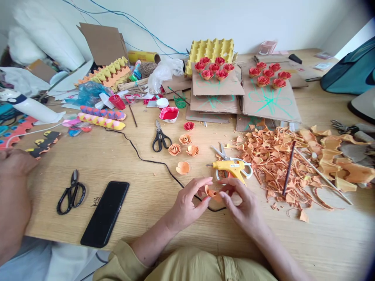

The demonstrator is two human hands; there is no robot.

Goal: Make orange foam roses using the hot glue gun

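Note:
Between my left hand and my right hand is a small orange egg-carton petal piece, pinched by the fingers of both. Just beyond my fingers lies a yellow glue gun, its black cord running off to the left. White-handled scissors rest partly under the glue gun. Ahead of my left hand sit an open orange flower cup, several rolled orange paper flowers and one red flower.
Orange scraps are heaped at right, with a dark stick on them. Red flowers stand on cardboard behind. Black scissors, a red paint dish and a phone lie left. Another person's arm rests at far left.

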